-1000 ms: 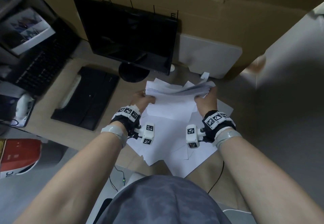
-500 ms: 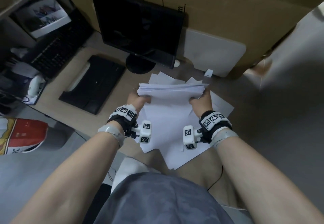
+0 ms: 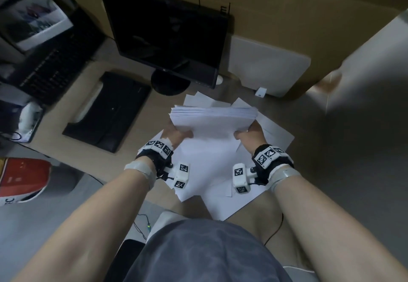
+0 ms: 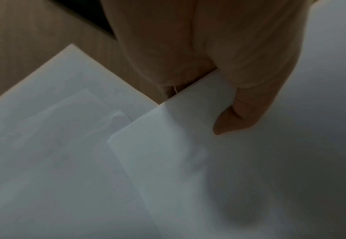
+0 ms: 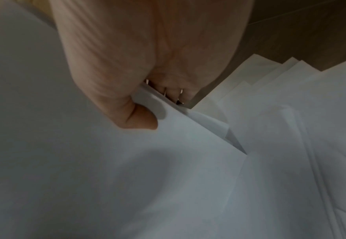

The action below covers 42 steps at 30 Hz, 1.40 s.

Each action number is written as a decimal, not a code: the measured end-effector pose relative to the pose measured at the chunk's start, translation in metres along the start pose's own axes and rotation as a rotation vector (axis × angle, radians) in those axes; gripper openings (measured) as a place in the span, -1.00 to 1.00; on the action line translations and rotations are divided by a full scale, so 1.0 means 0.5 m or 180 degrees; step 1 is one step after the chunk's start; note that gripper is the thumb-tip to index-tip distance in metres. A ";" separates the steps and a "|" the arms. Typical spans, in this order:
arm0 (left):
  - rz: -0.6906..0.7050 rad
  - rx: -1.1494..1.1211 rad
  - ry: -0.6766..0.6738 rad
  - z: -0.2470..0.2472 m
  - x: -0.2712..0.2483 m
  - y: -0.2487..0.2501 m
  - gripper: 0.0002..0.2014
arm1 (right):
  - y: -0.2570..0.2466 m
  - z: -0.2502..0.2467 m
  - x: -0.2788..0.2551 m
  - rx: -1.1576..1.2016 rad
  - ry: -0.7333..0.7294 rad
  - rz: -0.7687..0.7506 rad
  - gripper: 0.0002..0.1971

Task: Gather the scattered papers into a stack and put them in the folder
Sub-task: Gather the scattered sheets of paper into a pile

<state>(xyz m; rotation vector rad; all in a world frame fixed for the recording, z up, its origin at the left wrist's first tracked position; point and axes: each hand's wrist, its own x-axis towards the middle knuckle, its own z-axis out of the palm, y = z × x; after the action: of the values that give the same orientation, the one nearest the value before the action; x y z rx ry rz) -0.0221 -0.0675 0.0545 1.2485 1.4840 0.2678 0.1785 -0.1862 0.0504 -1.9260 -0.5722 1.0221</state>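
The desk (image 3: 132, 149) carries a dark monitor (image 3: 167, 36) at its far edge and your black folder (image 3: 108, 111), shut and flat, toward its left edge. Loose papers (image 3: 212, 184) lie overlapped at the near edge, some overhanging it. Above them you hold the gathered stack (image 3: 212, 120), tilted, its upper edges roughly squared. Your left hand (image 3: 176, 135) clamps the stack's left edge, thumb on the near face and fingers curled behind. Your right hand (image 3: 250, 132) clamps the right edge the same way, thumb (image 5: 139, 119) pressed on the paper
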 end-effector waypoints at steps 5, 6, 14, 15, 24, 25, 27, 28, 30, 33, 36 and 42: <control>-0.0191 0.0151 0.0199 0.007 0.047 0.027 -0.57 | -0.009 0.032 0.034 0.0222 0.0306 0.0109 -0.73; -0.0171 0.0109 0.0224 0.006 0.056 0.036 -0.58 | -0.019 0.037 0.037 0.0281 0.0350 0.0100 -0.74; 0.0184 -0.0399 0.0389 -0.013 0.080 0.129 -0.88 | -0.072 0.038 0.042 0.0469 0.0554 -0.0203 -0.67; 0.0169 -0.0333 0.0352 -0.013 0.078 0.123 -0.89 | -0.072 0.040 0.039 0.0509 0.0547 -0.0170 -0.67; 0.0237 -0.0062 0.0470 -0.019 0.051 0.088 -0.74 | -0.131 0.023 0.003 0.0911 0.0577 -0.0704 -0.76; 0.0289 -0.0095 0.0457 -0.021 0.048 0.092 -0.76 | -0.134 0.018 0.003 0.0853 0.0598 -0.0785 -0.83; 0.0298 -0.0140 0.0431 -0.022 0.040 0.097 -0.80 | -0.132 0.012 0.003 0.0698 0.0636 -0.0864 -0.94; 0.0287 -0.0185 0.0429 -0.022 0.037 0.097 -0.81 | -0.129 0.011 0.004 0.0593 0.0651 -0.0908 -0.97; 0.0315 -0.0286 0.0434 -0.022 0.036 0.097 -0.83 | -0.123 0.012 0.006 0.0510 0.0678 -0.0969 -0.96; 0.0329 -0.0205 0.0397 -0.022 0.031 0.100 -0.81 | -0.131 0.012 0.006 0.0661 0.0791 -0.1054 -0.96; 0.0171 -0.0052 0.0351 -0.024 0.035 0.110 -0.78 | -0.141 0.010 0.013 0.1052 0.0993 -0.1040 -0.91; 0.0045 0.0127 0.0306 -0.023 0.037 0.124 -0.79 | -0.130 0.000 0.017 0.0909 0.0781 -0.0800 -0.94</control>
<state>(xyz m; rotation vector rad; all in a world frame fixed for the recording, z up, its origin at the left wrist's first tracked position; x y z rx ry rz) 0.0053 -0.0219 0.0930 1.2937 1.5699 0.3128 0.1832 -0.1459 0.1022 -1.6471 -0.4841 0.6571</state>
